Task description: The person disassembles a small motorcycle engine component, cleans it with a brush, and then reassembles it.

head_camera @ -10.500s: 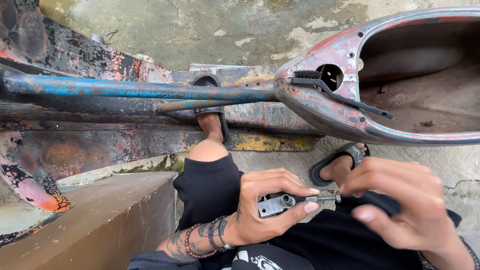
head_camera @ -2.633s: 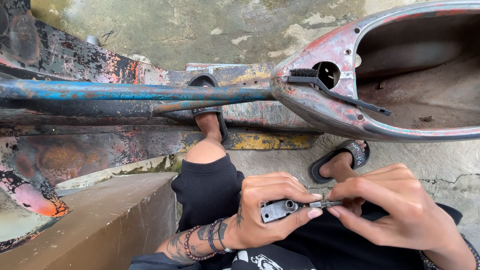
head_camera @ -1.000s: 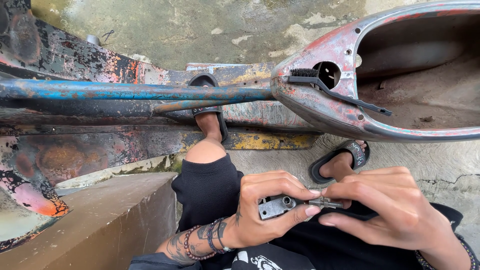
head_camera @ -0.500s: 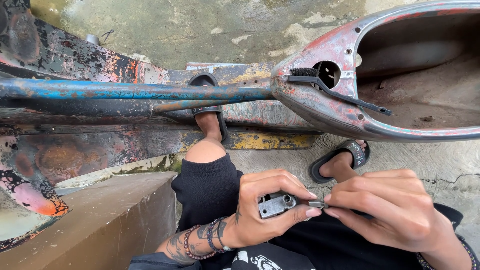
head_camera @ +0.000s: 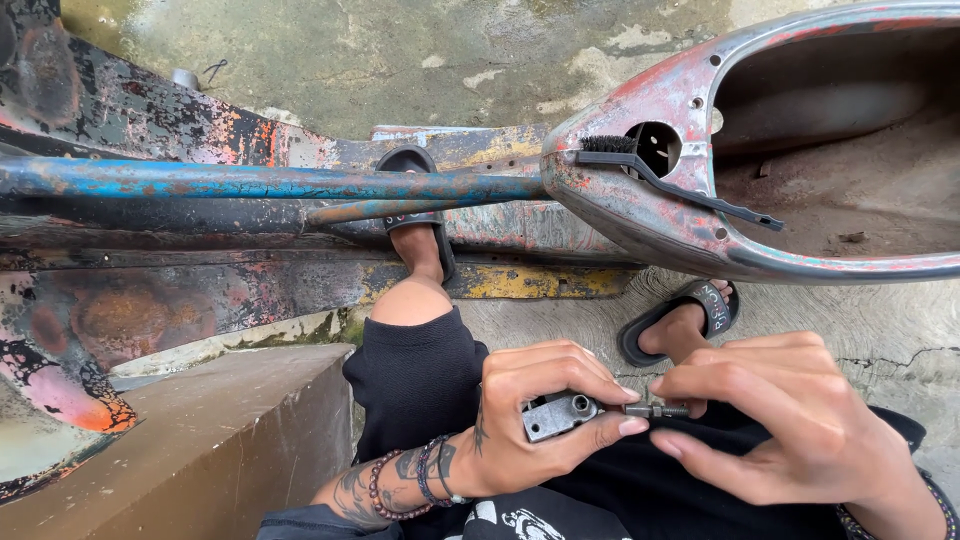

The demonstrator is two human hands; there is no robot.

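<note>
The left hand (head_camera: 535, 420) is gripping a small grey metal block (head_camera: 560, 415), boxy and dull, with a round hole in its face, above the lap. The right hand (head_camera: 790, 430) is pinching a thin dark metal pin (head_camera: 655, 410) sticking out of the block's side. Beyond, a rusty, paint-flaked metal shell (head_camera: 640, 215) is carrying a black brush (head_camera: 680, 185) beside a blue pipe (head_camera: 260, 182).

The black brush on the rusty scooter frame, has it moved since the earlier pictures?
No. The black brush lies in the same place beside the round hole of the frame, as in every earlier picture.
</note>
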